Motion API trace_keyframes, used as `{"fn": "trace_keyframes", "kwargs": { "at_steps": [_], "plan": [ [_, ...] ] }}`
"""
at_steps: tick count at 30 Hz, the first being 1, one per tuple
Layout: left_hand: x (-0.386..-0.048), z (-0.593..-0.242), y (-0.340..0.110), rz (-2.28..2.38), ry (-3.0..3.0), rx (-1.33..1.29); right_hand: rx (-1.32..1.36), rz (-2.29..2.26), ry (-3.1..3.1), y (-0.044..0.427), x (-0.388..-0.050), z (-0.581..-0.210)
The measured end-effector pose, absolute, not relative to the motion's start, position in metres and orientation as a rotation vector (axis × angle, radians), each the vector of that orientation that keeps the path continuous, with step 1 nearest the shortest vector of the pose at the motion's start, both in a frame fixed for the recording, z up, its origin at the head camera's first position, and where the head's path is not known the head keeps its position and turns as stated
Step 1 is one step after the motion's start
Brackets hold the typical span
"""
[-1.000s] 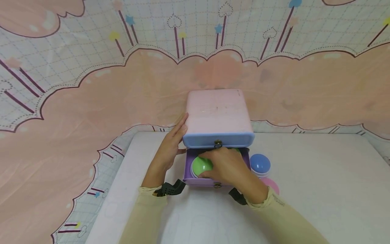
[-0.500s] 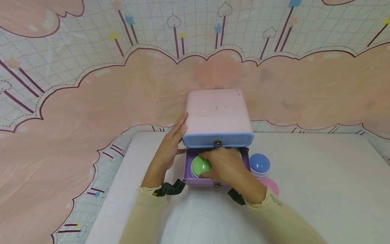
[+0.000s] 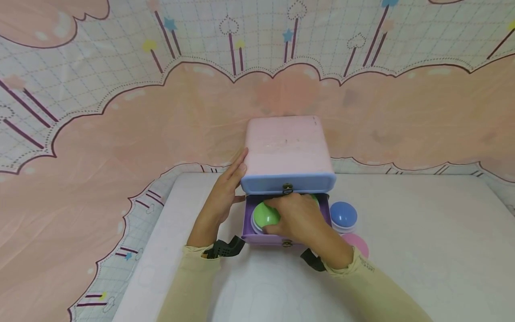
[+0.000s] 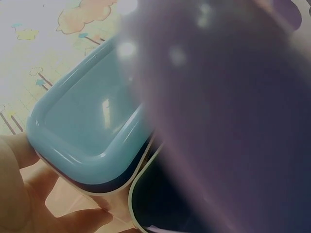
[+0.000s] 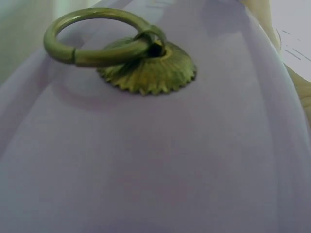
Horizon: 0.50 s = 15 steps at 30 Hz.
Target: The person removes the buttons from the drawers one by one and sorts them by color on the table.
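Observation:
A pink-topped drawer box (image 3: 286, 147) has a blue upper drawer front (image 3: 265, 184) and a purple lower drawer (image 3: 265, 240) pulled out. My left hand (image 3: 223, 192) rests along the box's left side, fingers fairly straight. Inside the lower drawer, my right hand (image 3: 299, 217) grips a round green-lidded container (image 3: 265, 215) between thumb and fingers. Another green piece (image 3: 314, 197) peeks out behind that hand. The right wrist view is filled by the purple drawer front with its brass ring pull (image 5: 97, 58). In the left wrist view, the blue drawer front (image 4: 87, 116) stays pushed in.
Right of the drawer stands a blue-lidded round container (image 3: 344, 214). In front of it lies a pink round piece (image 3: 356, 244), partly behind the right forearm. All stand on a white table (image 3: 418, 232), with a patterned cloth (image 3: 382, 112) behind.

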<state>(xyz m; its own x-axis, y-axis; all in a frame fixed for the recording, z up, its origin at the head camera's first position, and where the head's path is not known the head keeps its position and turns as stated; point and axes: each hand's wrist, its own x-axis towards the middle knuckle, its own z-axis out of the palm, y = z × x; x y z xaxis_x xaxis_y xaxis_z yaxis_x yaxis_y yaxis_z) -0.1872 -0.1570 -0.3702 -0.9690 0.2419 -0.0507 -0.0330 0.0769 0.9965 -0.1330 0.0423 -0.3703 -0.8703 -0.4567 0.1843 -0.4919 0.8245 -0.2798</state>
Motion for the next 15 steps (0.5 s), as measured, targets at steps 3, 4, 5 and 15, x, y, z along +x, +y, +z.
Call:
{"fn": "trace_keyframes", "kwargs": {
  "at_steps": [3,4,5,15],
  "plan": [
    [-0.187,-0.370,-0.157,1.998,2.141,0.207,0.750,0.501,-2.881,0.043,-0.132,-0.369],
    [-0.187,-0.370,-0.157,1.999,2.139,0.206,0.753,0.499,-2.874,0.044,-0.132,-0.369],
    [-0.187,-0.370,-0.157,2.000,2.138,0.205,0.753,0.498,-2.869,0.044,-0.132,-0.369],
    [-0.187,-0.370,-0.157,1.992,2.139,0.202,0.727,0.490,-2.880,0.048,-0.125,-0.358]
  ]
}}
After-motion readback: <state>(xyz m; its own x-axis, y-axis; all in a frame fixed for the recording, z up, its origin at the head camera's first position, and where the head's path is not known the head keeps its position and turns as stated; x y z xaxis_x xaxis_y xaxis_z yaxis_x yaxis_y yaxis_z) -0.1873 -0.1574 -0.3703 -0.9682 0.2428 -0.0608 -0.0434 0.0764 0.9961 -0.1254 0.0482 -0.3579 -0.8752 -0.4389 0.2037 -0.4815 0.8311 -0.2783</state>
